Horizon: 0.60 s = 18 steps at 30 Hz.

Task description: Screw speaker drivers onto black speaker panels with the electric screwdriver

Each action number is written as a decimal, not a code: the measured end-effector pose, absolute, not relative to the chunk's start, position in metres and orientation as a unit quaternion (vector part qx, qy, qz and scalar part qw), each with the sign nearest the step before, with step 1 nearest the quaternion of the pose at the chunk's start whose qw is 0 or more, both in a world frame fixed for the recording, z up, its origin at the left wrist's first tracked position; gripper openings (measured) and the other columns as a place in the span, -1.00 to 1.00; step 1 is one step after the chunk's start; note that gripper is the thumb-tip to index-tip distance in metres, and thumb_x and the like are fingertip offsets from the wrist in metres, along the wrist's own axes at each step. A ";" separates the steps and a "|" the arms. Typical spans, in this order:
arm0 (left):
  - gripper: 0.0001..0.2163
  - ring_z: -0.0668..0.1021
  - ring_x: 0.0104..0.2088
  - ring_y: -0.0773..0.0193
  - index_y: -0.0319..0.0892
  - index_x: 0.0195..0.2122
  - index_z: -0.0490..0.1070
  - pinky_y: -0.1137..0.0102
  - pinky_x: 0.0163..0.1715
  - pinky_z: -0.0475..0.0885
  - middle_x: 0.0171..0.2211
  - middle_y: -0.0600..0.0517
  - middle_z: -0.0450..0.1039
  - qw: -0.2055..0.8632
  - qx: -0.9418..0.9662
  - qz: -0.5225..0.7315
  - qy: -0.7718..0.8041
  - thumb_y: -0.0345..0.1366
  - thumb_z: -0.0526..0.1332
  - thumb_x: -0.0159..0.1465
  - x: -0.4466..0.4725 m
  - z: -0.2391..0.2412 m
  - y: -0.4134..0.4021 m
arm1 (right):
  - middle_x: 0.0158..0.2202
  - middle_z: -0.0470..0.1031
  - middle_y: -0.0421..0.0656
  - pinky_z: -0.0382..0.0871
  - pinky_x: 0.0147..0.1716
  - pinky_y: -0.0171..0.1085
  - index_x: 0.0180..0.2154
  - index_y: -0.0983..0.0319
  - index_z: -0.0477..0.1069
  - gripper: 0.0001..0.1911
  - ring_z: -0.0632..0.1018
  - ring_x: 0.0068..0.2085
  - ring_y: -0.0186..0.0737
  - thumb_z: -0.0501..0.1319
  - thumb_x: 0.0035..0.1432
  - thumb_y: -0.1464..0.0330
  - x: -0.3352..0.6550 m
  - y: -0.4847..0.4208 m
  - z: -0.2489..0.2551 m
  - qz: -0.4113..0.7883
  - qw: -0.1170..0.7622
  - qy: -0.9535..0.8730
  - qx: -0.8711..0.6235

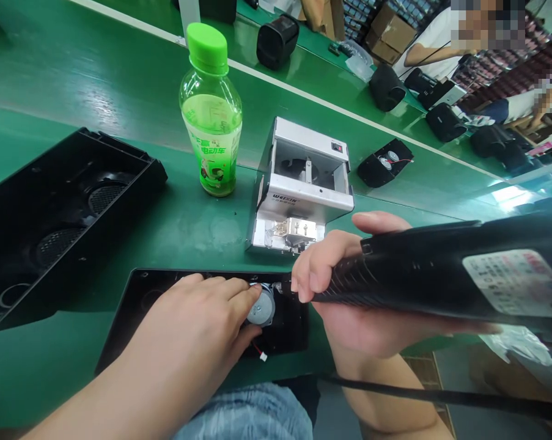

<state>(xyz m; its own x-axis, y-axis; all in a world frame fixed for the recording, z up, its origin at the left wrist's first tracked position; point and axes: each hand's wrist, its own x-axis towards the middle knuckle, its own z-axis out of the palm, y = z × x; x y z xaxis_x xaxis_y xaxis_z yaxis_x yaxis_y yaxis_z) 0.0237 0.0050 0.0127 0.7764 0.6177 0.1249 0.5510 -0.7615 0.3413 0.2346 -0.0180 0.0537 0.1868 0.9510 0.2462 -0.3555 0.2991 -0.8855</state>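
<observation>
My right hand [349, 287] is wrapped round a black electric screwdriver [441, 269], whose tip points left at a round silver speaker driver [261, 305]. The driver sits in a flat black plastic panel [138, 299] at the table's near edge. My left hand [197, 324] lies on that panel with its fingers bent against the driver, holding it in place. A thin red and white wire with a small plug [260, 353] hangs out below the driver.
A silver screw feeder box [303, 183] stands just behind the panel. A green bottle [211, 116] is to its left. A large black speaker housing [60, 214] lies at left. Several black housings sit on the far belt, where another person's arms rest.
</observation>
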 end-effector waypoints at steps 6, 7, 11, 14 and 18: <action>-0.78 0.78 -0.11 -0.05 -0.05 0.04 0.70 0.11 -0.22 0.50 0.00 -0.01 0.78 0.179 0.927 0.050 0.327 -0.22 0.41 0.39 0.025 0.014 0.008 | -0.51 0.62 -0.20 0.43 -0.61 -0.14 -0.04 0.02 0.69 -0.32 0.50 -0.61 -0.14 0.31 0.14 -0.35 0.227 -0.011 0.045 0.442 0.697 -0.449 -0.342; -0.77 0.78 -0.08 -0.06 -0.04 0.06 0.69 0.10 -0.20 0.50 0.02 -0.01 0.77 0.190 0.923 0.029 0.333 -0.21 0.41 0.40 0.025 0.015 0.010 | -0.53 0.60 -0.21 0.39 -0.64 -0.15 -0.05 0.03 0.70 -0.31 0.48 -0.63 -0.15 0.31 0.14 -0.35 0.225 -0.010 0.043 0.434 0.702 -0.452 -0.339; -0.72 0.76 -0.02 -0.07 0.02 0.15 0.66 0.05 -0.11 0.51 0.02 0.02 0.76 0.224 0.909 -0.045 0.348 -0.17 0.41 0.44 0.030 0.022 0.014 | -0.56 0.54 -0.25 0.32 -0.69 -0.21 -0.09 0.06 0.70 -0.31 0.45 -0.66 -0.19 0.32 0.13 -0.35 0.215 -0.005 0.035 0.412 0.712 -0.463 -0.330; -0.73 0.76 -0.05 -0.05 0.05 0.16 0.65 0.06 -0.12 0.49 -0.02 0.05 0.75 0.230 0.904 -0.064 0.355 -0.16 0.39 0.46 0.032 0.028 0.015 | -0.56 0.52 -0.26 0.30 -0.72 -0.26 -0.09 0.08 0.67 -0.30 0.43 -0.68 -0.23 0.27 0.17 -0.37 0.211 -0.003 0.029 0.390 0.725 -0.467 -0.324; -0.78 0.75 -0.10 -0.05 0.03 0.09 0.67 0.09 -0.16 0.45 -0.08 0.06 0.74 0.227 0.902 -0.064 0.362 -0.16 0.39 0.46 0.035 0.032 0.015 | -0.61 0.49 -0.29 0.28 -0.79 -0.26 -0.12 0.10 0.63 -0.23 0.38 -0.74 -0.23 0.18 0.18 -0.43 0.210 0.000 0.020 0.363 0.733 -0.485 -0.310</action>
<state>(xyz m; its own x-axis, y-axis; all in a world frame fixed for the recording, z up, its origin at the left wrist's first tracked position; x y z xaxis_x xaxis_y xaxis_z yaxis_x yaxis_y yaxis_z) 0.0345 0.0151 0.0324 0.7293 0.6239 -0.2809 0.6825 -0.6343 0.3632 0.2099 0.0000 0.0201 0.2671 0.8324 0.4855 -0.2309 0.5444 -0.8064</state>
